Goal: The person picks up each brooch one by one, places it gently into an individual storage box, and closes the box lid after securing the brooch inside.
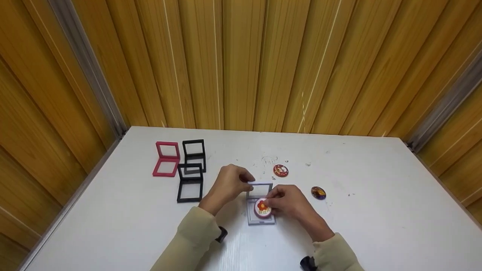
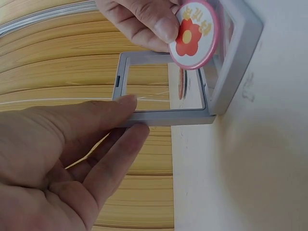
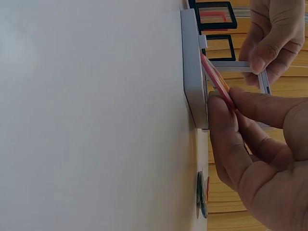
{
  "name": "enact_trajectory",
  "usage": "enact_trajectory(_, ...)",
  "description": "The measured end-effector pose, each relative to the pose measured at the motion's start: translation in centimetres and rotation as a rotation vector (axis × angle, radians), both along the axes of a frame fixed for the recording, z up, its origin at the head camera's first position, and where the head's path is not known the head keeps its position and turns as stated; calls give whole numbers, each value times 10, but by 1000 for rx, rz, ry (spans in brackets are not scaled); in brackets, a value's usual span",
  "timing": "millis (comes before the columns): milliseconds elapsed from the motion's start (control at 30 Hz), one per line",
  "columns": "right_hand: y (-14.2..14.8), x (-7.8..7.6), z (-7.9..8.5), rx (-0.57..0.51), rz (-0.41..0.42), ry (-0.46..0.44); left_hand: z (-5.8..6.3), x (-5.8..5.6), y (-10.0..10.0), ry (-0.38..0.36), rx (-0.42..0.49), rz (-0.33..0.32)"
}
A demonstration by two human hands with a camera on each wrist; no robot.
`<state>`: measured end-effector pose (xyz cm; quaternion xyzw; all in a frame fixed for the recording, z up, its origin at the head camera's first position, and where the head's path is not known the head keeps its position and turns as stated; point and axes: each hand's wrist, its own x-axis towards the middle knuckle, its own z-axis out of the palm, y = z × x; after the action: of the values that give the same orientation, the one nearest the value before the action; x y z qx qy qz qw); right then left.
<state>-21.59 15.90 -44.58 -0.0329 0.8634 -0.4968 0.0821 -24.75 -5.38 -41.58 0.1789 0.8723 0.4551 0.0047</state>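
Flower badge [image 1: 262, 209] pinched at its edge by my right hand [image 1: 290, 202], tilted, left of the fingertips, over the lower half of the grey hinged frame [image 1: 261, 223]. My left hand [image 1: 230, 183] pinches the raised half. Black hinged frames [image 1: 189, 200] further left, red badge [image 1: 281, 170] beyond.

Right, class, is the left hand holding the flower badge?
No, the right hand pinches the flower badge; the left hand grips the grey frame.
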Motion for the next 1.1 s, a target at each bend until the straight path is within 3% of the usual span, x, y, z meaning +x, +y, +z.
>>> enact_trajectory(467, -5, 1, 0, -4, -32, -25, 1, 0, 0, -2, -2, 2)
enact_trajectory(733, -3, 2, -1, -64, 30, 22, 0, -1, 0, 32, -19, 3)
enact_trajectory(1100, -4, 2, -3, -3, 23, 44, 1, 0, 1, 14, -22, 6)
